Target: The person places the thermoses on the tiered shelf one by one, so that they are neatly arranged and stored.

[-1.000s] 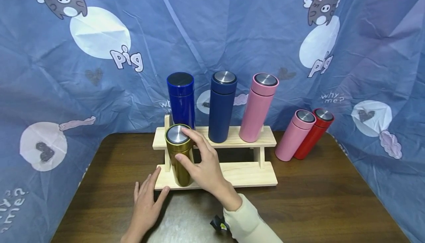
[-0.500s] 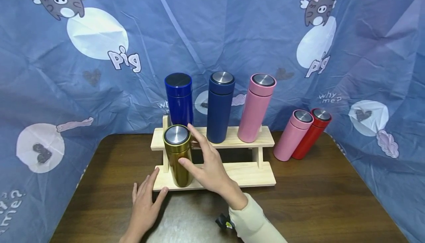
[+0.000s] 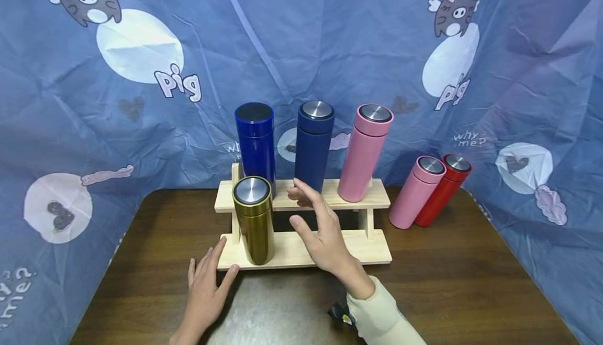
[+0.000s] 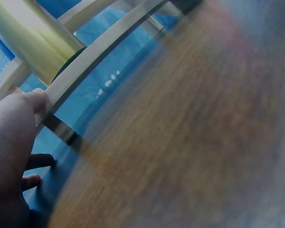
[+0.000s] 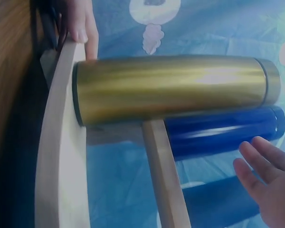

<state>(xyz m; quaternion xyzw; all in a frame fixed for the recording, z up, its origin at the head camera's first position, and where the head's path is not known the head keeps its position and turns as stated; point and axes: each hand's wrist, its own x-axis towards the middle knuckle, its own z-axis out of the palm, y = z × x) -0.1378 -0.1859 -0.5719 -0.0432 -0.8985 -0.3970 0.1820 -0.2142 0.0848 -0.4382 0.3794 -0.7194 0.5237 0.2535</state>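
Okay, gold bottle (image 3: pixel 254 230) stands upright at left end of lower shelf (image 3: pixel 367 251): long axis vertical, steel lid up, base on the wood. Reads nearly vertical in head view; right wrist view is turned, so there it runs crosswise, lid to the right, base against the shelf.

Right hand (image 3: pixel 325 235): grips nothing, apart from gold bottle, just to its right. Thumb and fingers spread, a bit bent, palm side toward the gold bottle. Overlaps the lower part of navy bottle (image 3: pixel 314 146) in head view; contact with that one, cannot tell. Pale sleeve (image 3: pixel 383 316) on that arm.

Left hand (image 3: pixel 204 292): rests at left end of lower shelf, thumb at front edge, index tip at the corner behind, fingers mostly straight, no bottle in it.

Upper shelf (image 3: pixel 380 196), left to right: blue bottle (image 3: pixel 256 148) right behind gold, navy, then pink bottle (image 3: pixel 363 159), all upright, lids up. On table (image 3: pixel 471 292), right of the rack: short pink bottle (image 3: pixel 414 198) and red bottle (image 3: pixel 445 193) side by side, lids up.
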